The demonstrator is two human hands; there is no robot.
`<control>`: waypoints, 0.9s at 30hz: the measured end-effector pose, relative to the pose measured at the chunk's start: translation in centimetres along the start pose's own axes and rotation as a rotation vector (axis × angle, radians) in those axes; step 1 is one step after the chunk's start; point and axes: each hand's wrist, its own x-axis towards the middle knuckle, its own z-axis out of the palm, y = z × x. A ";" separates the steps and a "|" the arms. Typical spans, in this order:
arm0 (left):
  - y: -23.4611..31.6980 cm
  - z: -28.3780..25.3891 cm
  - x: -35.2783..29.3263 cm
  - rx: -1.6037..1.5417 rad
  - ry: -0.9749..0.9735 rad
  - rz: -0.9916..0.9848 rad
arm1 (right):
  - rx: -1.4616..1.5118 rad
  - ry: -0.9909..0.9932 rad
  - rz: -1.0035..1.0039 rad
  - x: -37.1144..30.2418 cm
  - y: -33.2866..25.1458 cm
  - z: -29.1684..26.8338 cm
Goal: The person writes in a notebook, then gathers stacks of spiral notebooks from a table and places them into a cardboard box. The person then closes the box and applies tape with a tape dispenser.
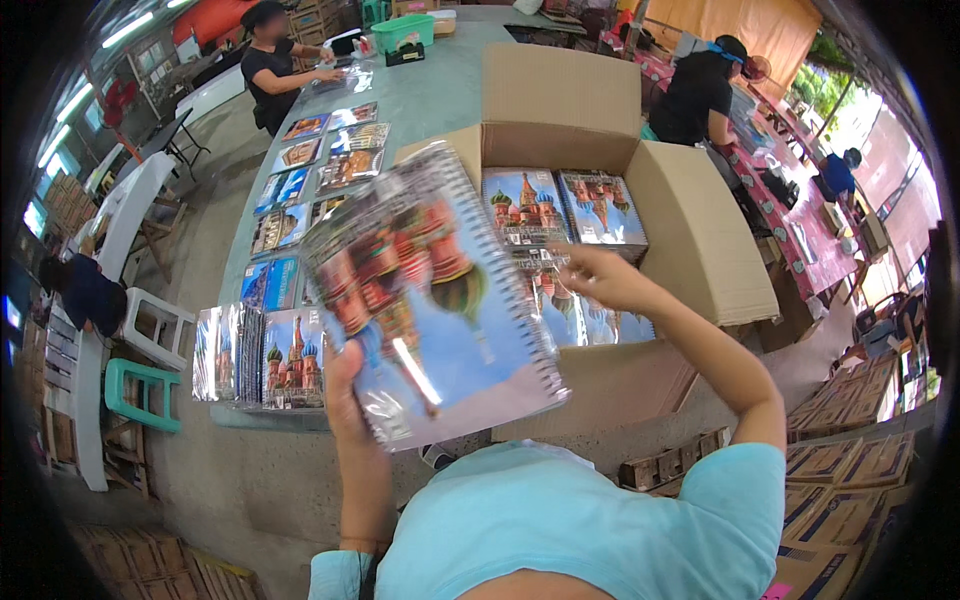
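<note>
My left hand (345, 385) grips a spiral-bound notebook (425, 290) by its lower left corner. The notebook is wrapped in clear film, is tilted, and shows colourful domes upside down on a blue cover. My right hand (605, 280) is over an open cardboard box (700, 235), its fingers loosely bent and apart, with nothing seen in them. Inside the box lie stacks of similar wrapped notebooks (525, 205), some facing opposite ways. Part of the box is hidden behind the held notebook. To the left of it, a pile of wrapped notebooks (290, 355) stands at the table's near edge.
On the grey-green table (430, 90), rows of notebooks (285, 220) with varied covers lie beyond the pile. A green basket (403, 32) sits at the far end, near a co-worker (270, 70). Stools (145, 395) stand left; flattened cartons (840, 470) are stacked right.
</note>
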 end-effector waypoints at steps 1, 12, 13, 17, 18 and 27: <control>-1.1 1.2 1.0 0.059 -0.001 0.028 | 0.453 0.035 -0.091 -1.6 -2.8 -0.5; -6.6 7.7 7.6 0.927 -0.271 0.626 | 0.295 0.774 -0.258 -10.9 1.8 -6.5; -6.8 6.6 7.9 1.006 -0.192 0.647 | 0.237 0.760 -0.164 -11.2 3.7 -6.8; -8.9 0.3 6.5 1.155 0.065 0.640 | -0.858 1.109 0.123 -14.1 5.7 -4.6; -9.5 -1.4 4.7 1.078 0.178 0.761 | -0.918 1.340 0.016 -15.0 5.4 -4.0; -19.0 -13.8 3.8 0.121 0.381 -0.316 | 1.313 1.327 0.230 -17.3 29.5 2.4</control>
